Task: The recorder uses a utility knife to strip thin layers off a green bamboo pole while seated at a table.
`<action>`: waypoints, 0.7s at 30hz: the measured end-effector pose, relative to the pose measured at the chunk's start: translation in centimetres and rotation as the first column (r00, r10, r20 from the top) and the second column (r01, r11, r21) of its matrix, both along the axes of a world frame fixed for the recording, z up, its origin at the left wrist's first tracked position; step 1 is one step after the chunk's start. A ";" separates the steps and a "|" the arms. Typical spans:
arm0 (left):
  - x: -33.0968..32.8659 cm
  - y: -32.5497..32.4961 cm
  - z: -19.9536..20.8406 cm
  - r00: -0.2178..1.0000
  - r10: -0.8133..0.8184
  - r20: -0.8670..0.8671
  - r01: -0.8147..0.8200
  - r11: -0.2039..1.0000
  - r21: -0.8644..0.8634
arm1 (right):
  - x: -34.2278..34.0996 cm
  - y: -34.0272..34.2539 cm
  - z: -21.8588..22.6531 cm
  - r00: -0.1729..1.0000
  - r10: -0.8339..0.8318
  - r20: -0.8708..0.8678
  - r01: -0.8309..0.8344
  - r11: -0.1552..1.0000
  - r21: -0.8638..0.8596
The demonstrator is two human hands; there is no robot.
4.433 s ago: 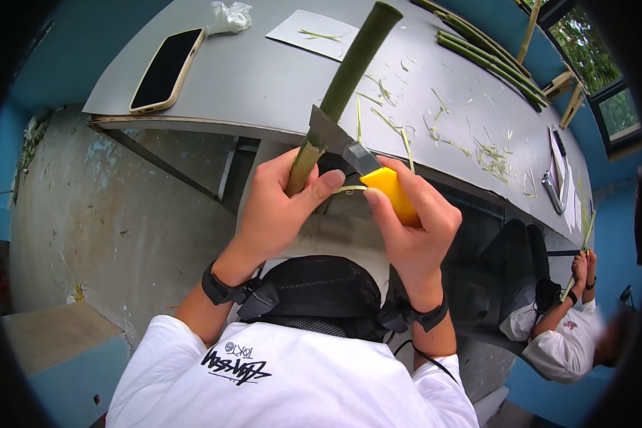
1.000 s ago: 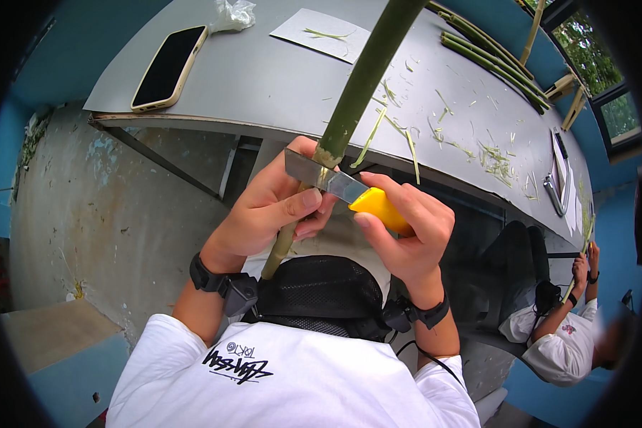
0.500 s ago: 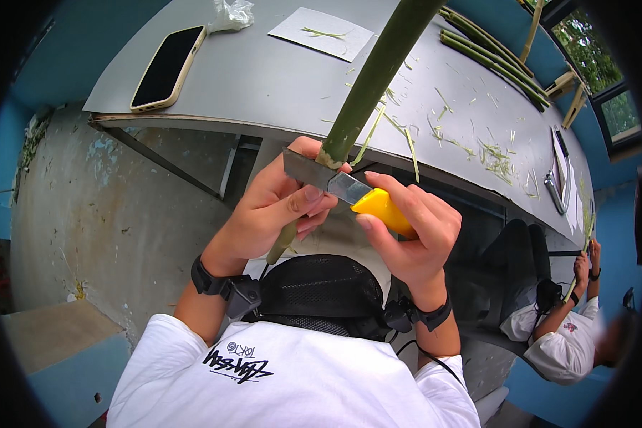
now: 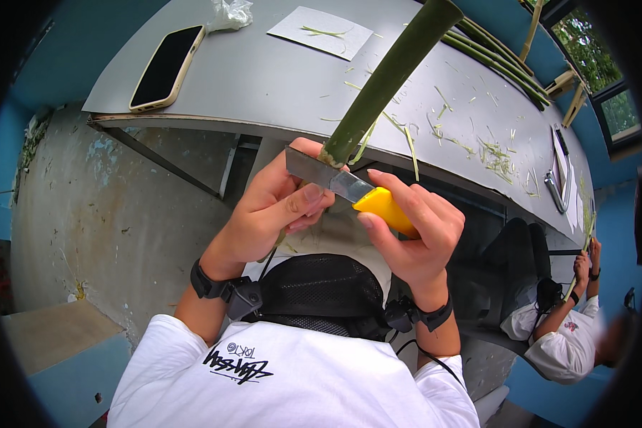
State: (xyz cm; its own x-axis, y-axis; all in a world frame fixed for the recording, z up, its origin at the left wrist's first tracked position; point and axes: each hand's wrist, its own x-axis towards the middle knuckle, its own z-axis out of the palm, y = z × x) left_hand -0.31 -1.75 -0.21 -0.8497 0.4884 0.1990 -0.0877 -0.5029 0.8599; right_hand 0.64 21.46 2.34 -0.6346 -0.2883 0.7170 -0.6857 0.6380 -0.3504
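Observation:
My left hand point(image 4: 271, 210) is closed around the lower part of a green bamboo stalk point(image 4: 385, 89), just under a pale node. The stalk slants up and away to the right above the table edge, and its cut far end shows at the top. In my right hand point(image 4: 428, 232) is a knife point(image 4: 384, 210) with a yellow handle, gripped between thumb and fingers. Its broad, flat grey blade point(image 4: 310, 167) lies crosswise against the stalk at the node. The left thumb is close to the blade. My left fingers hide most of the stalk's near end.
Bamboo shavings point(image 4: 498, 158) litter the grey table point(image 4: 264, 82). On it are a phone point(image 4: 167, 68), a white sheet point(image 4: 321, 32), a plastic bag point(image 4: 230, 14), several green stalks point(image 4: 496, 68) and a metal-handled tool point(image 4: 555, 192). A co-worker point(image 4: 563, 335) sits at the right, holding a thin strip.
The stalk has tilted and shifted toward me, so its far end now shows. Its near end below my left hand has mostly gone from sight. Both hands have barely moved.

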 end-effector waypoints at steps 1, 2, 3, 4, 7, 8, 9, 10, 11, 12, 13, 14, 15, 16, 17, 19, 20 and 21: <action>0.0 -0.1 0.0 1.000 -0.006 -0.002 0.006 1.000 0.001 | 0.0 0.0 0.1 1.000 -0.001 0.001 0.001 1.000 0.003; 0.1 -0.1 0.0 1.000 0.008 0.015 -0.007 1.000 -0.010 | 0.0 0.0 0.1 1.000 -0.003 0.004 0.003 1.000 0.006; 0.2 -0.2 0.1 0.999 0.021 0.032 -0.020 1.000 -0.022 | 0.0 -0.1 0.0 1.000 -0.006 0.005 0.006 1.000 0.005; 0.3 -0.2 0.2 0.998 0.035 0.048 -0.033 0.999 -0.034 | 0.0 -0.2 0.0 1.000 -0.009 0.007 0.009 1.000 0.004; 0.4 -0.5 0.3 0.995 0.047 0.090 -0.037 0.993 -0.109 | -0.1 -0.3 -0.1 1.000 -0.022 0.013 0.022 1.000 -0.008; 0.5 -0.3 0.7 0.993 0.093 0.066 -0.083 0.986 -0.143 | -0.1 -0.3 -0.2 0.999 -0.026 0.020 0.026 1.000 -0.008; 0.6 0.1 1.3 0.989 0.139 0.041 -0.129 0.976 -0.176 | -0.1 -0.3 -0.2 0.999 -0.028 0.030 0.029 1.000 -0.009; 0.6 0.2 1.5 0.986 0.163 0.028 -0.155 0.969 -0.190 | -0.1 -0.2 -0.2 0.999 -0.031 0.041 0.032 0.999 -0.010; 0.7 0.3 1.7 0.982 0.190 0.014 -0.183 0.961 -0.205 | -0.1 -0.3 -0.2 0.998 -0.029 0.053 0.030 0.999 -0.013; 0.6 0.2 1.6 0.980 0.197 0.014 -0.190 0.961 -0.203 | -0.1 -0.3 -0.2 0.998 -0.027 0.062 0.029 0.999 -0.019; 0.6 0.3 1.4 0.978 0.210 -0.015 -0.208 0.954 -0.215 | -0.1 -0.4 -0.2 0.997 -0.025 0.071 0.027 0.999 -0.026; 0.6 0.3 1.3 0.974 0.221 -0.044 -0.225 0.948 -0.226 | -0.1 -0.5 -0.3 0.997 -0.026 0.075 0.028 0.999 -0.033; 0.7 0.4 1.0 0.966 0.236 -0.102 -0.254 0.934 -0.249 | -0.1 -0.5 -0.3 0.997 -0.025 0.076 0.027 0.999 -0.036; 0.7 0.5 0.8 0.955 0.248 -0.161 -0.284 0.920 -0.271 | 0.0 -0.5 -0.2 0.997 -0.024 0.078 0.027 0.999 -0.039; 0.7 0.5 0.7 0.952 0.264 -0.156 -0.300 0.907 -0.296 | 0.0 -0.5 -0.2 0.997 -0.021 0.078 0.024 0.999 -0.040; 0.6 0.7 0.6 0.943 0.296 -0.149 -0.331 0.879 -0.344 | 0.0 -0.5 -0.1 0.997 -0.016 0.078 0.019 0.999 -0.032; 0.6 0.9 0.6 0.941 0.305 -0.150 -0.338 0.884 -0.323 | 0.0 -0.3 -0.1 0.997 -0.015 0.078 0.017 1.000 -0.024; 0.5 1.1 0.7 0.938 0.313 -0.151 -0.345 0.889 -0.302 | -0.1 -0.3 -0.1 0.997 -0.014 0.078 0.016 1.000 -0.022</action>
